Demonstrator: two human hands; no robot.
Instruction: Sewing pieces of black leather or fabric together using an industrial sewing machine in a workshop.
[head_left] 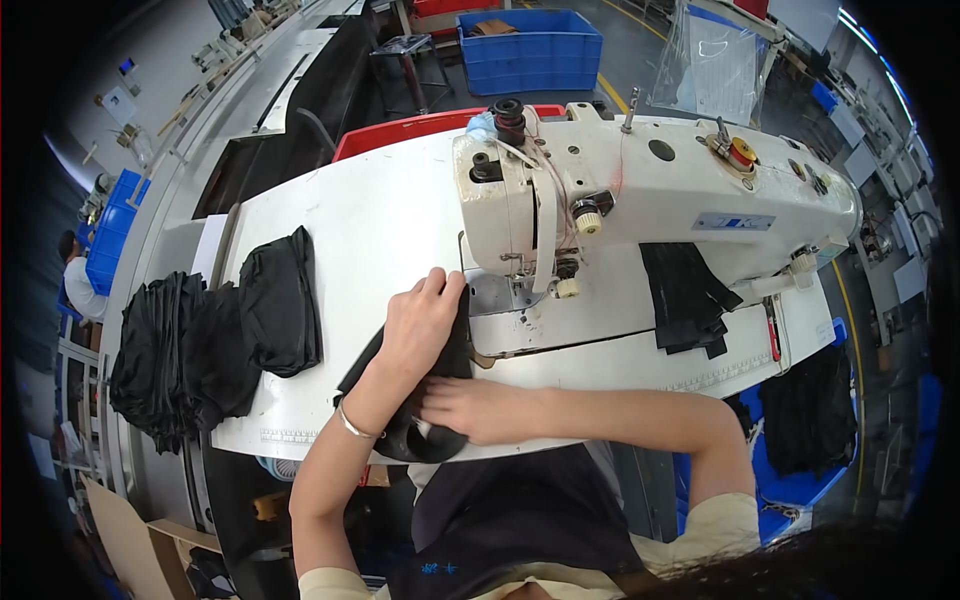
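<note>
A piece of black fabric [456, 352] lies at the front edge of the white sewing table, just left of the sewing machine's needle area [520, 285]. My left hand [422, 318] is closed on its upper part, knuckles up, beside the metal needle plate. Lower down, my right hand [470, 408] grips the same fabric near the table edge, its fingers partly hidden in the folds. Below this hand the fabric curls into a loop. The white sewing machine [650, 180] stands just beyond and to the right of both hands.
Stacked black fabric pieces [280, 300] lie on the left, with a bigger pile [175, 360] beside them. More black strips [685, 295] rest under the machine arm. A blue bin of black pieces [810, 420] stands at the right. Behind are a red bin [400, 132] and a blue crate [530, 55].
</note>
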